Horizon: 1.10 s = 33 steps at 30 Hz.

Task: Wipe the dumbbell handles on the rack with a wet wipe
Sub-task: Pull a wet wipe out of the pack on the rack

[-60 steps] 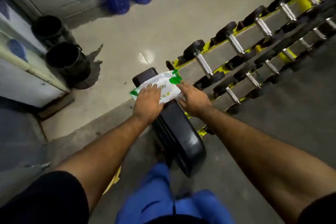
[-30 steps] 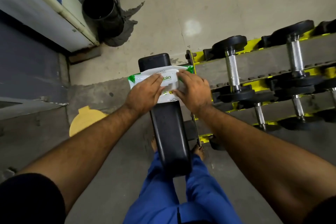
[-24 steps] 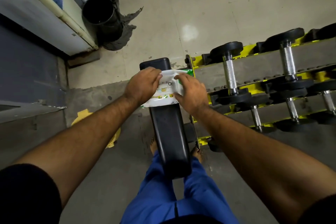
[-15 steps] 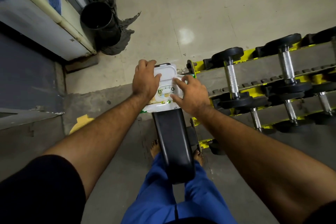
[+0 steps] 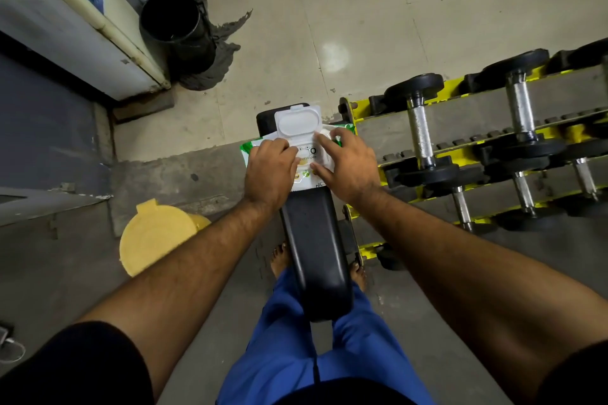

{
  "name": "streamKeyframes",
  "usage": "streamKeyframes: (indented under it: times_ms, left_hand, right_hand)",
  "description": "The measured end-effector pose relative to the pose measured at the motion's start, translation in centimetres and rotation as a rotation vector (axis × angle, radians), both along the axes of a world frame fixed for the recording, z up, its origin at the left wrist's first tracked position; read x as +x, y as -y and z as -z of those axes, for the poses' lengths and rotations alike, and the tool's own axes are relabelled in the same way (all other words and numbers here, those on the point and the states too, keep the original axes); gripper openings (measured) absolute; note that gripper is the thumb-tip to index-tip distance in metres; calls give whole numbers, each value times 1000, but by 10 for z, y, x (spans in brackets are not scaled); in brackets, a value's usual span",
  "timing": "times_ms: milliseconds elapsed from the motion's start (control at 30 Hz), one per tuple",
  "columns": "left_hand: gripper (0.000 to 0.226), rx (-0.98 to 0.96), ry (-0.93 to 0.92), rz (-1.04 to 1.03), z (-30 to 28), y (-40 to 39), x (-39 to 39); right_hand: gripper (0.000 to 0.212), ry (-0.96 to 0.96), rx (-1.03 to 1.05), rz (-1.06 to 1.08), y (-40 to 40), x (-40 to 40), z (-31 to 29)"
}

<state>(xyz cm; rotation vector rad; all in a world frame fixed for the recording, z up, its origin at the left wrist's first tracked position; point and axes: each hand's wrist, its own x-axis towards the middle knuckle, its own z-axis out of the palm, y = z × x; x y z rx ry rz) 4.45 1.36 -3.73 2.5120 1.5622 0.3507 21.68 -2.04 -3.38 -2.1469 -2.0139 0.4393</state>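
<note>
Newly flipped-open lid (image 5: pixel 297 123), concrete floor (image 5: pixel 329 26)

On the wipes pack (image 5: pixel 307 159) under my fingers, a big "O" shows at about 3 o'clock of my left hand (image 5: pixel 270 171), with small print below it that looks like "wet wipes" (blurred). At the pack's 5 o'clock edge I can read "NC".

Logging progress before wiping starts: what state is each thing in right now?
Wet wipe pack: lying on the bench, flip lid open.
Left hand: fingers curled at the pack's opening.
Right hand: resting on the pack, fingers spread.
Dumbbells: racked, untouched.
Black bins: upright, open-topped.
</note>
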Motion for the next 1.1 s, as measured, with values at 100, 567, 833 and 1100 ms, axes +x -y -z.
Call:
streamKeyframes:
  times_ms: [100, 567, 833, 1100]
  left_hand:
    - [11, -4, 5, -55, 0, 2, 5]
    - [11, -143, 204, -203, 1, 8, 23]
    - [14, -105, 131, -123, -1, 10, 17]
    - [15, -216, 275, -214, -4, 5, 33]
  right_hand:
    - [62, 3, -3, 5, 0, -1, -1]
    - [63, 1, -28, 40, 0, -6, -3]
    - [62, 3, -34, 55, 1, -9, -2]
    - [60, 5, -48, 81, -1, -11, 2]
